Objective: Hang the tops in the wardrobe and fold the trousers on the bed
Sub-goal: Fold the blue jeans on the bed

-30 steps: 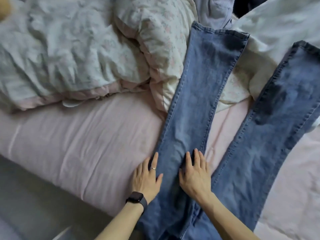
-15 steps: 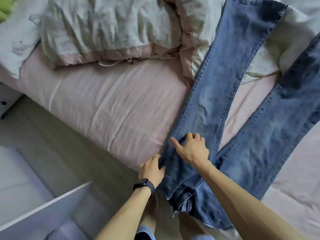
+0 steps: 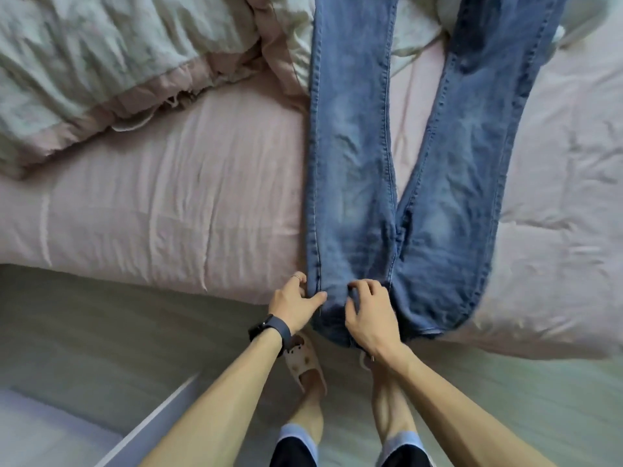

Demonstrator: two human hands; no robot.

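Left hand (image 3: 296, 303): fingers curled, thumb laid across the denim; it pinches the left outer seam of the jeans (image 3: 350, 163) where they cross the near edge of the bed (image 3: 168, 214).
Left wrist and finger: a dark watch (image 3: 269, 328) and a thin ring (image 3: 296, 277).
Right hand (image 3: 369, 315): knuckles up, fingers bent, gripping a bunched fold of denim just beside the left hand, on the same leg.
Jeans, place: spread flat on the bed's pink sheet, the waist end drooping over the near edge toward the person.
Jeans, long axis: runs from the near edge away from the person, waist near, hems far and out of view at the top.
Legs: the left one lies straight; the right one slants out to the right, with a wedge of sheet between them.
Duvet (image 3: 118, 62): crumpled, pale with pink trim, far left, its edge under the left leg.
Floor (image 3: 101, 332): a pale slipper (image 3: 303, 362) sits beneath the left hand.
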